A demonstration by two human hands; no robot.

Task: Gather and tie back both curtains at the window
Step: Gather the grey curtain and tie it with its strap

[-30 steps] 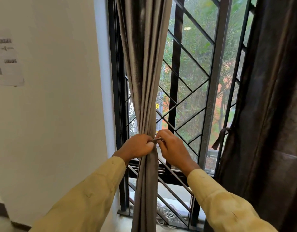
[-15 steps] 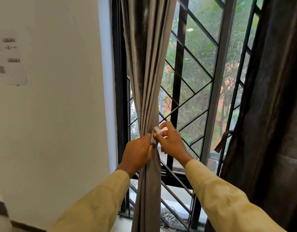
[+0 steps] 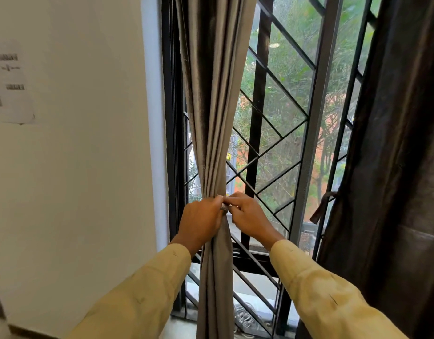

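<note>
The grey left curtain hangs bunched into a narrow column in front of the window. My left hand wraps around it at the waist, and my right hand meets it fingertip to fingertip. Between the fingers a small piece of the grey tie-back shows; both hands pinch it. The dark brown right curtain hangs loose at the right edge, with its tie strap dangling free.
Black diagonal window grille and a grey vertical frame post stand behind the curtains. A white wall with a taped paper sheet is on the left. Coiled cable lies on the sill below.
The tie end that stuck up between my hands half a second ago is now drawn down tight between the fingertips. My right hand has flattened closer to the left one.
</note>
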